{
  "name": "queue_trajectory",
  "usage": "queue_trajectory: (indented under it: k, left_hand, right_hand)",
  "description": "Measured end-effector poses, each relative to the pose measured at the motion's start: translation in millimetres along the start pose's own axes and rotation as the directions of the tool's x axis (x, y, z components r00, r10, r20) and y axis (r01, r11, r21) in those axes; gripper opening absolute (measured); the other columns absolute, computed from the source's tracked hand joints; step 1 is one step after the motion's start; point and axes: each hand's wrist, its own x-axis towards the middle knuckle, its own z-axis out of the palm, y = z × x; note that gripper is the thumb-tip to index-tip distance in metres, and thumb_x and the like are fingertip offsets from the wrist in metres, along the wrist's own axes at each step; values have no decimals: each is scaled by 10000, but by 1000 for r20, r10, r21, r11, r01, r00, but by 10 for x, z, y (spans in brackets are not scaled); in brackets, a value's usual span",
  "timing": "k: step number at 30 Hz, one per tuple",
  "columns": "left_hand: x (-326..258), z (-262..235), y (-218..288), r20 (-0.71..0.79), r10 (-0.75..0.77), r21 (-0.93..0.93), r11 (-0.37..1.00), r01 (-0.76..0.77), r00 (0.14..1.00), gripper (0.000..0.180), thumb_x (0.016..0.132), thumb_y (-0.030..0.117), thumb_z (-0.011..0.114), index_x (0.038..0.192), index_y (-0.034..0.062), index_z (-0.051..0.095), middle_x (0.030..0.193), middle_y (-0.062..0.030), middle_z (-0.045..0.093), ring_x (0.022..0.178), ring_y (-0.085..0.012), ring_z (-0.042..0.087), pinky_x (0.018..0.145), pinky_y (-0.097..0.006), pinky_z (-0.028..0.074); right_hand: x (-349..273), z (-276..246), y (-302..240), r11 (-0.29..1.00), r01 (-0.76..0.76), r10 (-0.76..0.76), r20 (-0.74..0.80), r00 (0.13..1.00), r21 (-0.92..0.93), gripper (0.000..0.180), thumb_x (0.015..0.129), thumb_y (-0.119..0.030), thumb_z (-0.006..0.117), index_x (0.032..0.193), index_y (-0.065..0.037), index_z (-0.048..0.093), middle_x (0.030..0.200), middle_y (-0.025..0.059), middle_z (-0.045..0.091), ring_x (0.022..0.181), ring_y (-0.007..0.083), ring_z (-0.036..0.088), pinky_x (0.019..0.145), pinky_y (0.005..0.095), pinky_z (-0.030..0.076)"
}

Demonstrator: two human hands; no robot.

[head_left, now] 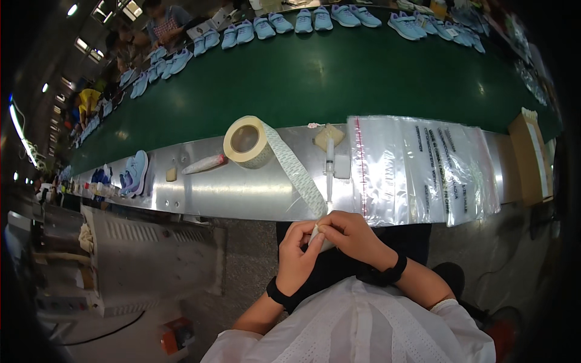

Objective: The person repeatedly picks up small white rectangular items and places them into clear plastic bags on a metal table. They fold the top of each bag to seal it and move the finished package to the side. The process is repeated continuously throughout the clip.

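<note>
My left hand (296, 251) and my right hand (351, 237) meet just off the near edge of the metal table, fingers closed in a pinch. Between them is a small white piece (313, 234), its kind hard to make out because fingers cover most of it. A strip of printed labels (296, 172) runs from a cream label roll (233, 142) down to the fingertips, where its end is hidden. Just beyond the hands a clear syringe (330, 162) lies with its narrow end toward me. It touches or overlaps a tan sponge-like pad (324, 136).
Clear plastic bags (393, 169) cover the table's right side, beside a cardboard box (529, 157). A white marker-like tube with a red end (204, 164) and a blue shoe (137, 174) lie leftward. Pairs of light-blue shoes (304, 22) line the green conveyor belt (339, 78); people (163, 24) stand beyond.
</note>
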Motion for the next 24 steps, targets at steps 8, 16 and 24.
queue_trajectory:
  k: [8, 16, 24]
  left_hand:
    - [263, -62, 95, -168, 159, 192, 973, -126, 973, 97, 853, 25, 570, 911, -8, 640, 935, -81, 634, 827, -169, 575, 737, -302, 454]
    - [561, 565, 73, 526, 343, 346, 750, -565, 778, 404, 820, 206, 617, 1142, -28, 545, 1228, -199, 521, 1176, -351, 461, 936, -409, 389]
    - [695, 640, 22, 697, 127, 457, 680, -573, 706, 509, 874, 340, 560, 1187, -57, 496, 1267, -198, 502, 1213, -324, 448, 948, -403, 377]
  right_hand:
    - [-52, -167, 137, 972, -86, 77, -48, 996, -220, 194, 859, -181, 574, 830, 5, 620, 656, 79, 598, 605, 134, 572, 561, 281, 438]
    - [3, -757, 466, 704, -212, -247, -513, 822, -678, 206, 797, -217, 637, 766, -35, 546, 734, 106, 528, 674, 271, 562, 566, 360, 463]
    - [-18, -919, 868, 601, -286, -387, -584, 714, -747, 133, 837, -141, 586, 776, -47, 517, 738, 72, 521, 607, 189, 554, 500, 310, 447]
